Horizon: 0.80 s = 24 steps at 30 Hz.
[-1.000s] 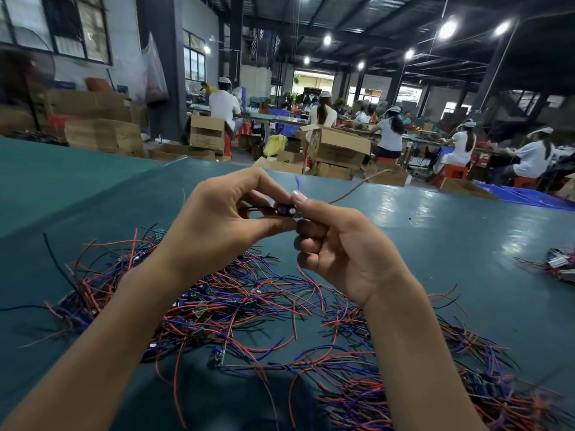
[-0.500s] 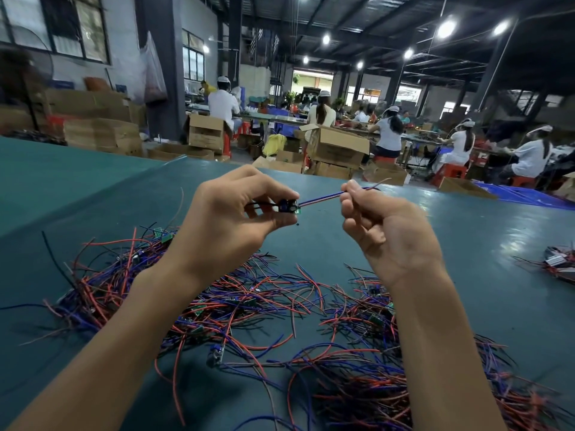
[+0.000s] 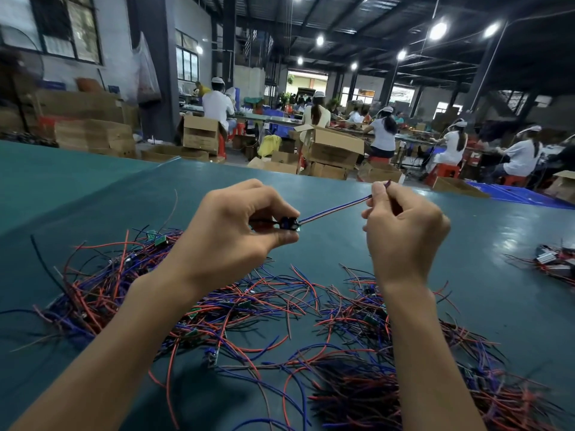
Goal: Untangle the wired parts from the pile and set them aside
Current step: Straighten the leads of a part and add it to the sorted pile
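Observation:
A wide pile of tangled red and blue wires with small green boards [image 3: 242,309] lies on the teal table [image 3: 342,250] below my arms. My left hand [image 3: 230,231] pinches a small dark wired part [image 3: 288,223] between thumb and fingers, held above the pile. Its paired red and blue wires [image 3: 334,209] stretch straight to my right hand [image 3: 401,231], which pinches their far end. Both hands are lifted clear of the pile.
A smaller heap of set-aside wired parts [image 3: 555,262] sits at the table's right edge. Beyond the table's far edge stand cardboard boxes [image 3: 329,150] and several seated people at other benches.
My hands were together on the part; the right hand has slid out along the wires to the right, drawing them straight. The left hand stays put.

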Each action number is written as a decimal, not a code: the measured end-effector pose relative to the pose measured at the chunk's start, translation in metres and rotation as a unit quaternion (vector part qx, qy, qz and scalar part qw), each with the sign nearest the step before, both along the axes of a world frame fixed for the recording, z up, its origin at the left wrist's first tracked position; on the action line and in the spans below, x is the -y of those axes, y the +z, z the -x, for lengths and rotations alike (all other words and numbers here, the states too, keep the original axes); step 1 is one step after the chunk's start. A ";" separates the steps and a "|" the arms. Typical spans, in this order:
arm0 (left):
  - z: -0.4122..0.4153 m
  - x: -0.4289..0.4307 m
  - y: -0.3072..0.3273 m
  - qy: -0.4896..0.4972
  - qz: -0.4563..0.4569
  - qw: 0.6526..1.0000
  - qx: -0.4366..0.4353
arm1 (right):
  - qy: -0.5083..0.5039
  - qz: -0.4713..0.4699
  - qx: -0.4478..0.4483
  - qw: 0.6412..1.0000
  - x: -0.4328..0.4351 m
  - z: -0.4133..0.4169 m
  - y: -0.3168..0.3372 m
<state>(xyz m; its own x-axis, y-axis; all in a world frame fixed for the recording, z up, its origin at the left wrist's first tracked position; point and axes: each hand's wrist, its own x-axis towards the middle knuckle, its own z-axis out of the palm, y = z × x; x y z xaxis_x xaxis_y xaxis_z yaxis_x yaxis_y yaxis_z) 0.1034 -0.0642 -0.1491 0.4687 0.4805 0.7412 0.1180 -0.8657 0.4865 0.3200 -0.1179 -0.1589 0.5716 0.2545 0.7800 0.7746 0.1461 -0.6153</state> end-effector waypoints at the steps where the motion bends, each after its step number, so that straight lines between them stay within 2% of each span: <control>1: 0.000 0.001 0.000 0.001 0.003 1.000 0.000 | -0.023 0.005 0.025 0.999 -0.001 -0.001 -0.001; 3: -0.001 0.002 0.000 0.003 0.005 1.000 0.009 | -0.028 0.013 0.021 0.999 0.000 -0.002 0.000; 5: -0.002 0.003 0.001 0.022 -0.021 0.999 0.024 | -0.003 0.060 -0.014 0.998 0.002 0.002 0.000; 8: -0.002 0.002 0.001 0.060 -0.028 0.995 0.080 | 0.072 0.162 -0.119 0.977 0.007 0.013 0.006; 11: 0.000 -0.002 0.002 0.075 -0.017 0.990 0.117 | 0.280 0.221 -0.223 0.907 0.013 0.029 0.018; 13: 0.000 -0.002 0.001 0.064 -0.019 0.992 0.111 | 0.406 0.219 -0.232 0.857 0.013 0.041 0.020; 15: -0.002 0.000 -0.001 0.048 -0.016 0.994 0.094 | 0.471 0.204 -0.230 0.827 0.010 0.052 0.018; 17: -0.006 0.002 -0.003 0.053 0.009 0.995 0.079 | 0.482 0.191 -0.236 0.822 0.006 0.058 0.016; 21: -0.005 -0.003 -0.005 0.051 0.155 0.984 0.074 | 0.459 0.174 -0.282 0.825 0.005 0.054 0.015; 24: -0.004 -0.005 -0.005 0.038 0.210 0.977 0.026 | 0.440 0.146 -0.311 0.829 0.005 0.047 0.017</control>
<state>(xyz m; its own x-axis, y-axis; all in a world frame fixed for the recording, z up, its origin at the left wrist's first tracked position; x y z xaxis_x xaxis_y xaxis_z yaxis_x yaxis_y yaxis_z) 0.1077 -0.0595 -0.1542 0.3872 0.7792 0.4929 0.1392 -0.5779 0.8042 0.2735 -0.1230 -0.1422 0.3321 0.9135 0.2350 -0.0337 0.2605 -0.9649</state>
